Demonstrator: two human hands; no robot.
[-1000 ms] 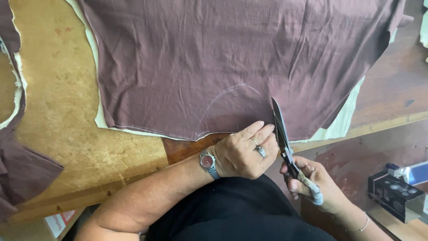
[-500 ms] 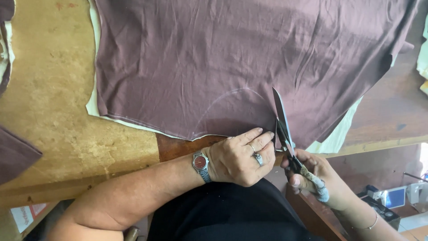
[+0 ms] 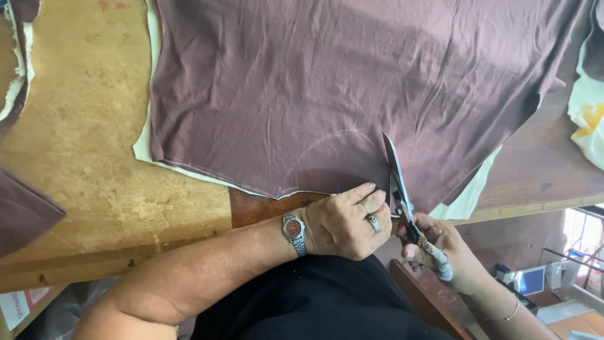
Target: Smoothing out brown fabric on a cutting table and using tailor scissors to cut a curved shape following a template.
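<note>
A big piece of dark purple-brown cloth [image 3: 352,88] is spread flat on a worn wooden table [image 3: 82,157]. A thin layer of pale cloth [image 3: 146,141] can be seen sticking out under its edges. A curved chalk line [image 3: 327,141] is drawn on the dark cloth near its lower edge.

The left hand [image 3: 343,223] is laid flat on the lower edge of the cloth, with the fingers [image 3: 365,195] pressed down just beside the scissors [image 3: 396,186]. Nothing is gripped by this hand; the cloth is only held down by it. A ring is worn on one finger, and a wristwatch [image 3: 293,232] with a red face and a metal band is worn on the wrist.

The scissors are held by the right hand [image 3: 437,249], which is closed tight around the handles. The handles look wrapped in pale tape, though this part is hard to see. The long blades are pointed up into the cloth, close to the end of the chalk line, and the blades seem to be nearly together.

More scraps of the same dark cloth [image 3: 25,211] are lying at the left side of the table.
</note>
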